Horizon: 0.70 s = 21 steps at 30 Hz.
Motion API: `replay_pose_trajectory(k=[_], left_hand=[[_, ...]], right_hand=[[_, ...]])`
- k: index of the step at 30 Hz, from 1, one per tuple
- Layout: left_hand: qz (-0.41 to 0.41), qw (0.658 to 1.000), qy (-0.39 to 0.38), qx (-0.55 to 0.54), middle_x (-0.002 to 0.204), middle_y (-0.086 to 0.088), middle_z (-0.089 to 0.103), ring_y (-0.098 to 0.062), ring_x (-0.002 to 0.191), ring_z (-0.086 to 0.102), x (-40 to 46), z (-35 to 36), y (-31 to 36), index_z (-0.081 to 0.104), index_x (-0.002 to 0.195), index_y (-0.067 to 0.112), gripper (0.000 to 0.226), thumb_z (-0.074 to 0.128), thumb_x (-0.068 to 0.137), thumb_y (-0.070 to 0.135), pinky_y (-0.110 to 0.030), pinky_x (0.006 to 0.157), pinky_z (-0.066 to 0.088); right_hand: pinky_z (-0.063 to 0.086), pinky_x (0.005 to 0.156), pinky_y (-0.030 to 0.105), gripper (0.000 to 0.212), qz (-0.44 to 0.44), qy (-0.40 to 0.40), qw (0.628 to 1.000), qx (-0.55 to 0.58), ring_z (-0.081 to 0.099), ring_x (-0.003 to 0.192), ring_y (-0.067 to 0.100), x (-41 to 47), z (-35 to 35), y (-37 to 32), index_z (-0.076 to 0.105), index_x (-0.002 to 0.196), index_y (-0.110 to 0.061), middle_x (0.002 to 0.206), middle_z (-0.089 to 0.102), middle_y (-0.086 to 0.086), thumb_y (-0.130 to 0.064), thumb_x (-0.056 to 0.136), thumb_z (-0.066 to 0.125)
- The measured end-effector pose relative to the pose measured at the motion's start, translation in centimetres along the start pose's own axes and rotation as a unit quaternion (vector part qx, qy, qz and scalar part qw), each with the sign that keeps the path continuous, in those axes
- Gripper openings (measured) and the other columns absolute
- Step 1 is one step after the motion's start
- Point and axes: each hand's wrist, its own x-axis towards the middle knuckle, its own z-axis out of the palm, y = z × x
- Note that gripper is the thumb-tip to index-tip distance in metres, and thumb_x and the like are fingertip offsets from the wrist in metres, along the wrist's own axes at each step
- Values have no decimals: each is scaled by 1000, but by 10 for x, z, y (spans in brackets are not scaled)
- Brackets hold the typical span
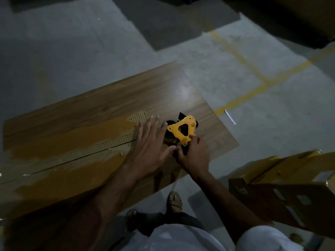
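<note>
A long flat package point(101, 109) with a wood-grain wrap lies on the floor. Torn patches on it show brown corrugated cardboard and a dark seam. A yellow tape dispenser point(182, 129) stands on the package near its right end. My right hand point(193, 154) grips the dispenser at its lower end. My left hand point(151, 144) lies flat on the package just left of the dispenser, fingers straight and spread.
A brown cardboard box point(282, 189) lies tilted at the lower right, close to my right forearm. Yellow painted lines point(257, 87) cross the grey concrete floor. A white scrap point(230, 116) lies by the package's right corner. My sandalled feet point(174, 200) stand below the package's edge.
</note>
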Motion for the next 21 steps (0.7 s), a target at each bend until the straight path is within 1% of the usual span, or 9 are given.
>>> replay_pose_trajectory(k=[2,4,7,9,12,15,17,19,21], left_hand=[[4,1000,2,4,173,-9,-11,-24,158,-19,9,4,12,6,166,20,87,25,99,73,-45,121,-27],[6,1000,-8,19,173,-10,-11,-25,158,-19,15,8,23,8,166,20,87,27,99,72,-46,120,-28],[-19,1000,-18,16,173,-10,-10,-25,159,-16,20,11,34,10,166,23,86,33,99,72,-50,123,-23],[-42,999,4,-13,173,-9,-1,-25,160,-7,19,7,35,18,165,25,82,36,99,71,-50,125,-19],[-94,991,67,-68,169,-10,21,-28,157,16,14,-5,19,39,157,23,73,41,100,68,-48,127,-8],[-164,974,117,-107,165,-9,30,-27,152,23,10,-16,-16,45,151,23,61,51,101,57,-48,128,-2],[-192,964,122,-140,165,-5,28,-27,152,25,10,-21,-41,42,153,27,61,58,100,51,-52,126,15],[-188,955,122,-196,164,-2,28,-20,147,31,13,-26,-63,41,154,28,64,64,98,47,-47,119,31],[-166,950,109,-239,163,2,29,-6,139,33,20,-29,-82,40,155,30,67,68,96,46,-37,114,34]], right_hand=[[50,89,42,50,54,-12,998,-42,56,111,31,1,4,11,56,121,-9,118,59,13,-50,94,64],[52,86,40,49,92,-74,990,-71,58,109,31,6,8,19,56,119,-8,117,59,12,-50,93,62],[59,84,44,42,108,-141,984,27,66,100,32,20,12,22,60,115,-7,110,65,13,-43,93,63],[59,86,48,36,97,-173,977,80,68,98,35,30,12,22,62,114,-6,108,68,15,-34,92,65],[57,82,45,27,67,-171,980,76,67,93,36,38,5,26,64,107,-6,101,68,16,-29,93,64],[49,71,38,23,80,-155,973,149,63,78,31,42,-10,22,63,87,-14,80,65,8,-36,94,63],[42,66,35,26,78,-163,954,240,59,68,21,45,-23,6,61,80,-17,70,62,1,-37,96,62],[36,59,32,25,63,-177,915,357,48,57,13,50,-35,-19,58,78,-21,63,53,-7,-30,101,59],[31,51,28,25,40,-215,875,433,38,54,9,56,-48,-45,55,81,-21,61,45,-9,-25,105,53]])
